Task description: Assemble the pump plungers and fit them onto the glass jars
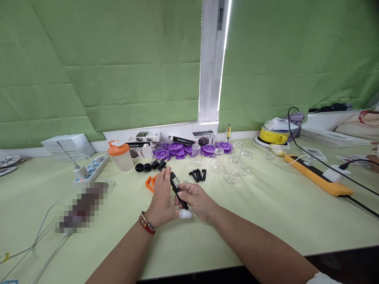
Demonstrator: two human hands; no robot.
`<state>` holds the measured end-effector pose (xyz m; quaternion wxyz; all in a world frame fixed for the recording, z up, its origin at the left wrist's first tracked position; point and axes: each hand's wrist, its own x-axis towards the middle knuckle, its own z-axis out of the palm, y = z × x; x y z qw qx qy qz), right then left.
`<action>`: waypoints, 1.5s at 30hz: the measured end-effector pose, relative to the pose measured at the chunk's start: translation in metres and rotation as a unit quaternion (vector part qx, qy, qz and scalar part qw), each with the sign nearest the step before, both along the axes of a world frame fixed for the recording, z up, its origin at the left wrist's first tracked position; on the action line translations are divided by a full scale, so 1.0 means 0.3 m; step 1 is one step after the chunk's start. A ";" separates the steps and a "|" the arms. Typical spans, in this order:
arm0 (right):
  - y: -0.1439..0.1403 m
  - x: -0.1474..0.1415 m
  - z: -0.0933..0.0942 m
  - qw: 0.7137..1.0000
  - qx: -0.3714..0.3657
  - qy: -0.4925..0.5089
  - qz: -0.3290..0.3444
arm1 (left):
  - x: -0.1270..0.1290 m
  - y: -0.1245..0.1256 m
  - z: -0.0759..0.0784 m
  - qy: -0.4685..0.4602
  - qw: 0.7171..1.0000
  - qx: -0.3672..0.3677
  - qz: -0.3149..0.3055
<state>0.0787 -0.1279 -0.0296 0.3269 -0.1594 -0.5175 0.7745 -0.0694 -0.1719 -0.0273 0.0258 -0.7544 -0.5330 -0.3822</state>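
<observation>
Pale green bench (pixel 266 221), cluttered at back. Left hand (pixel 162 199) and right hand (pixel 197 200) meet above it, both grasping one slim black rod (pixel 178 192) (clear part at its upper end). Orange piece (pixel 149 184) just behind left hand; small black pegs (pixel 197 174) near.

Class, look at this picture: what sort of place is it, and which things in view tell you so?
Probably a small assembly workbench by a window: piled purple plastic wheels, rows of clear glass jars and boxed products on a long table.
</observation>
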 end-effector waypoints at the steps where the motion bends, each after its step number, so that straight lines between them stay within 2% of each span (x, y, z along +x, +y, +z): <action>1: 0.000 -0.001 -0.002 1.000 -0.006 0.000 0.003 | 0.003 -0.001 0.000 0.003 1.000 0.004 0.004; 10: 0.009 0.002 -0.008 0.999 -0.017 0.008 0.031 | 0.025 -0.012 0.027 0.002 0.999 0.045 -0.003; 16: 0.008 -0.004 -0.023 1.000 -0.018 0.004 0.020 | 0.025 -0.015 0.032 0.045 0.999 0.016 -0.009; 22: 0.009 0.001 -0.027 0.999 -0.034 -0.001 0.039 | 0.029 -0.015 0.021 0.037 0.999 -0.006 -0.011; 26: 0.017 0.010 -0.025 0.996 -0.033 0.011 0.080 | 0.029 -0.025 0.026 0.007 1.000 -0.025 -0.014; 30: 0.042 0.024 -0.014 0.992 -0.020 -0.011 0.127 | 0.020 -0.040 0.045 -0.039 0.996 -0.076 -0.019; 32: 0.070 0.034 -0.011 0.991 0.002 -0.042 0.127 | 0.011 -0.045 0.056 -0.082 0.991 -0.105 -0.028; 33: 0.089 0.039 -0.013 0.992 0.017 -0.059 0.105 | 0.005 -0.046 0.062 -0.114 0.985 -0.122 -0.038; 35: 0.133 0.050 -0.025 0.993 0.058 -0.104 0.007 | -0.009 -0.046 0.073 -0.210 0.959 -0.177 -0.075; 36: 0.156 0.055 -0.035 0.985 0.091 -0.134 -0.061 | -0.015 -0.045 0.079 -0.271 0.933 -0.216 -0.100; 37: 0.177 0.058 -0.046 0.967 0.137 -0.171 -0.128 | -0.022 -0.045 0.085 -0.333 0.898 -0.259 -0.128; 39: 0.210 0.058 -0.068 0.909 0.258 -0.248 -0.212 | -0.032 -0.045 0.097 -0.441 0.814 -0.336 -0.174; 41: 0.226 0.048 -0.085 0.842 0.373 -0.317 -0.227 | -0.038 -0.045 0.107 -0.503 0.747 -0.388 -0.194; 42: 0.228 0.038 -0.092 0.811 0.416 -0.346 -0.221 | -0.040 -0.045 0.109 -0.517 0.728 -0.406 -0.194; 45: 0.219 -0.002 -0.104 0.736 0.492 -0.423 -0.194 | -0.047 -0.037 0.104 -0.518 0.705 -0.453 -0.175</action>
